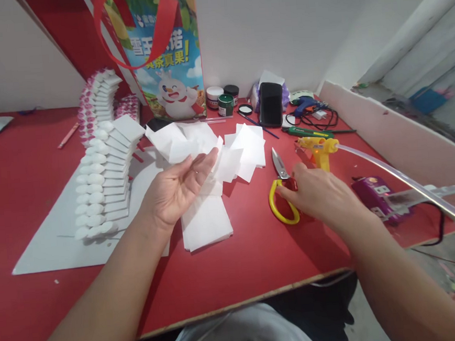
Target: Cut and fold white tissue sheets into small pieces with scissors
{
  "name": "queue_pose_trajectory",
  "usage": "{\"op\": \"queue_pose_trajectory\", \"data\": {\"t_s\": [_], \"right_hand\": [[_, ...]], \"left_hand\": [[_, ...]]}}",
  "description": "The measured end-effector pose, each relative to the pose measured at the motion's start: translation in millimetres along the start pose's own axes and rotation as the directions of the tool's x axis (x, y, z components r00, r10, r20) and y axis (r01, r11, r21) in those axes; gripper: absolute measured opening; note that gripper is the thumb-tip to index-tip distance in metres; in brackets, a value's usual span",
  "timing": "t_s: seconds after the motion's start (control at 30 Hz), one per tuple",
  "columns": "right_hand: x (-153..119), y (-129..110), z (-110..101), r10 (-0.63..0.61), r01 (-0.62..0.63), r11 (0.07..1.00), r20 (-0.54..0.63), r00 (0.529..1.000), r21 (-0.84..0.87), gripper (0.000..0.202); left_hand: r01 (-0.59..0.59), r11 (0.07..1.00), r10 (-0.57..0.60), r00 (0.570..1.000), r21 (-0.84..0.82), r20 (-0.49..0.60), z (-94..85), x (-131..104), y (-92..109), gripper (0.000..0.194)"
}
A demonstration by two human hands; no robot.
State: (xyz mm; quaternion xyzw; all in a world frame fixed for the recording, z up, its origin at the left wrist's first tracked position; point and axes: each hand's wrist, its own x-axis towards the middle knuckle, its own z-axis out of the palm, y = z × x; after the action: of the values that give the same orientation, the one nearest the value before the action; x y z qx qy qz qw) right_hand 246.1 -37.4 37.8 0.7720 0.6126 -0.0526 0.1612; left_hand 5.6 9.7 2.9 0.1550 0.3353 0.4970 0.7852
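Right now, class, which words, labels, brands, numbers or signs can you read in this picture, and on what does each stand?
"雪王" and "诺": on the shopping bag, with its red handle across the gap.
"茶真果!": same bag, line below, first character partly covered.
Too small or blurred: the bag's logo, and markings on the jars, glue gun and purple box.

Table (250, 263) before me. Paper sheets (207, 222) lie centre, at my left hand (185, 184). Scissors (282, 175) lie at my right hand (319, 189), glue gun (320, 152) just beyond. Left: spoons (94, 179) above a board (55, 242). Behind the sheets: bag (175, 85), jars (225, 106) to its right.
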Motion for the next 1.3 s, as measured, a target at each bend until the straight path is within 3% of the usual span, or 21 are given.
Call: {"op": "queue_pose_trajectory", "data": {"t_s": [0.07, 0.13, 0.2, 0.27, 0.37, 0.47, 0.53, 0.67, 0.77, 0.8, 0.9, 0.97, 1.07, 1.13, 1.23, 1.3], "right_hand": [[-3, -6, -9, -0.103, 0.103, 0.995, -0.045, 0.994, -0.010, 0.038], [-4, -17, -16, -0.283, 0.286, 0.958, -0.075, 0.956, 0.022, 0.031], [-1, -30, -20, -0.503, 0.506, 0.857, -0.053, 0.862, 0.099, 0.027], [8, -43, -19, -0.673, 0.667, 0.729, -0.015, 0.740, 0.155, 0.025], [27, -55, -13, -0.751, 0.769, 0.612, -0.169, 0.638, 0.184, 0.030], [42, -55, -10, -0.731, 0.819, 0.529, -0.372, 0.572, 0.222, 0.042], [46, -52, -11, -0.655, 0.792, 0.561, -0.457, 0.602, 0.239, 0.046], [50, -52, -10, -0.413, 0.576, 0.785, -0.499, 0.761, 0.228, 0.038], [56, -59, 4, -0.359, 0.488, 0.852, -0.464, 0.809, 0.191, 0.074], [59, -61, 10, -0.364, 0.491, 0.854, -0.475, 0.801, 0.174, 0.076], [70, -59, 23, -0.371, 0.519, 0.843, -0.545, 0.752, 0.143, 0.038], [77, -52, 25, -0.330, 0.517, 0.840, -0.603, 0.727, 0.164, 0.028], [81, -39, 21, -0.209, 0.502, 0.831, -0.702, 0.681, 0.239, 0.029], [80, -34, 19, -0.193, 0.539, 0.801, -0.740, 0.644, 0.261, 0.026], [79, -35, 23, -0.323, 0.630, 0.753, -0.729, 0.604, 0.189, 0.041], [82, -39, 27, -0.410, 0.641, 0.756, -0.667, 0.622, 0.133, 0.051]], "left_hand": [[0.021, 1.000, -0.021, 1.000, -0.001, 0.023, -0.1, 2, -2, 0.034], [-0.016, 0.998, 0.012, 0.998, 0.064, 0.057, -1.9, 4, -4, 0.033], [-0.090, 0.981, 0.078, 0.994, 0.170, 0.074, -5.2, 4, -6, 0.026], [-0.171, 0.947, 0.151, 0.984, 0.272, 0.093, -9.0, 4, -6, 0.022], [-0.250, 0.900, 0.198, 0.964, 0.357, 0.176, -12.8, 2, -5, 0.028], [-0.279, 0.867, 0.176, 0.946, 0.413, 0.271, -13.9, 1, -7, 0.030], [-0.290, 0.850, 0.158, 0.937, 0.440, 0.312, -14.9, 2, -10, 0.025], [-0.278, 0.822, 0.144, 0.946, 0.497, 0.291, -18.5, 8, -15, 0.033], [-0.304, 0.817, 0.209, 0.948, 0.490, 0.239, -19.9, 12, -14, 0.032], [-0.333, 0.819, 0.247, 0.940, 0.468, 0.236, -19.9, 12, -14, 0.029], [-0.415, 0.821, 0.329, 0.905, 0.392, 0.269, -19.0, 13, -12, 0.023], [-0.438, 0.817, 0.343, 0.892, 0.375, 0.295, -17.9, 11, -11, 0.022], [-0.435, 0.812, 0.337, 0.894, 0.389, 0.296, -15.8, 8, -11, 0.023], [-0.426, 0.810, 0.328, 0.899, 0.403, 0.291, -14.4, 7, -12, 0.025], [-0.434, 0.795, 0.331, 0.896, 0.424, 0.296, -13.0, 5, -14, 0.024], [-0.443, 0.769, 0.321, 0.891, 0.461, 0.321, -12.8, 3, -15, 0.020]]}}
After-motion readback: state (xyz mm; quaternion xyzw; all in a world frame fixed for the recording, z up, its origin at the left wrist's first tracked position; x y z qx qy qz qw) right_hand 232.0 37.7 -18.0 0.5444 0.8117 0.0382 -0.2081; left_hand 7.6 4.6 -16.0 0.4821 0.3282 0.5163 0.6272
